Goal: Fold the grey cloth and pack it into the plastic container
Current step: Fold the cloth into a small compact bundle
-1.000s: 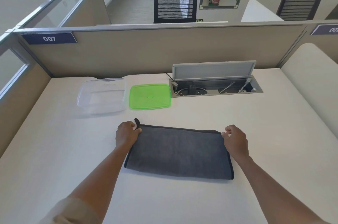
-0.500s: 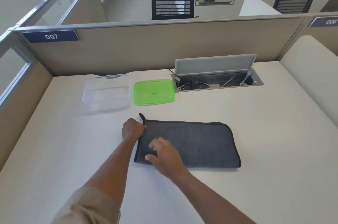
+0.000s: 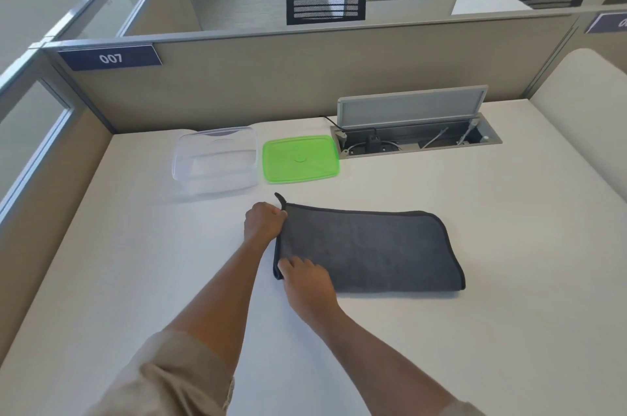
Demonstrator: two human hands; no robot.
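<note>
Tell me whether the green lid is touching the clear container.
Apart. The head view shows a strip of white desk between the green lid and the clear container.

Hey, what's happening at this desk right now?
A person is folding a grey cloth on a white desk. The cloth lies flat as a long folded rectangle. The left hand pinches its far left corner, and the right hand is on its near left corner, fingers at the edge. Behind the cloth, a clear plastic container sits open and empty, with its green lid lying flat beside it. Nothing is packed yet.
</note>
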